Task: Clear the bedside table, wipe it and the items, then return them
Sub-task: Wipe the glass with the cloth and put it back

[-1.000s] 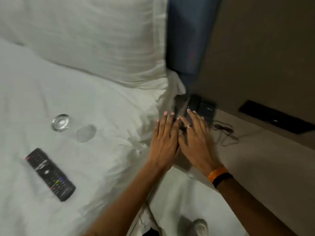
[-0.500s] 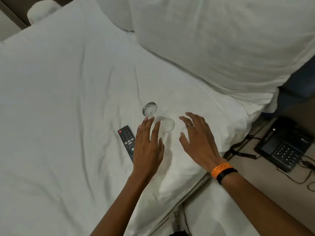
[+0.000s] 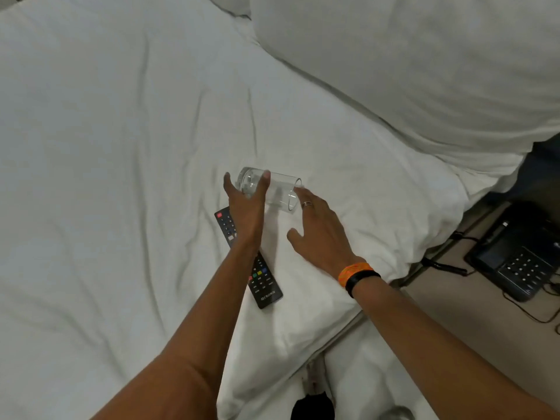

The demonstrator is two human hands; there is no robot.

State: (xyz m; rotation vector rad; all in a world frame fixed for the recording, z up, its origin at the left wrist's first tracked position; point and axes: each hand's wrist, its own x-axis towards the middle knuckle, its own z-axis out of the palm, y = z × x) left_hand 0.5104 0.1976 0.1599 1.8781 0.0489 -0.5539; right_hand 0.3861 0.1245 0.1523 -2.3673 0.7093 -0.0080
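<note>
Glass is now in the grip: the left hand [image 3: 245, 204] curls its thumb and fingers round the base end of the tumbler [image 3: 280, 194], which lies on its side with its mouth toward the right hand [image 3: 321, 231]. The right hand is spread and relaxed and holds nothing. Its fingertips [image 3: 298, 190] are at the tumbler's rim, but we cannot confirm contact. We also cannot tell whether the tumbler is clear of the sheet or rests on it.

The tumbler sits over the bed [image 3: 121, 147], near the edge that borders the table [image 3: 454, 313]. The remote [image 3: 266, 286] lies flat on the bed just beside it, partly under the left forearm. The phone [image 3: 515, 259] stands on the table, well apart from both hands.

Compared with half a second earlier:
- The left hand was flat and open above the remote; it now grips the tumbler.
- The tumbler lay untouched on the sheet between the hands.
- The right hand was open then and is open now, but closer to the rim.

We judge that the tumbler is the item being taken up, either for wiping or for return to the table. No cloth is in view.
</note>
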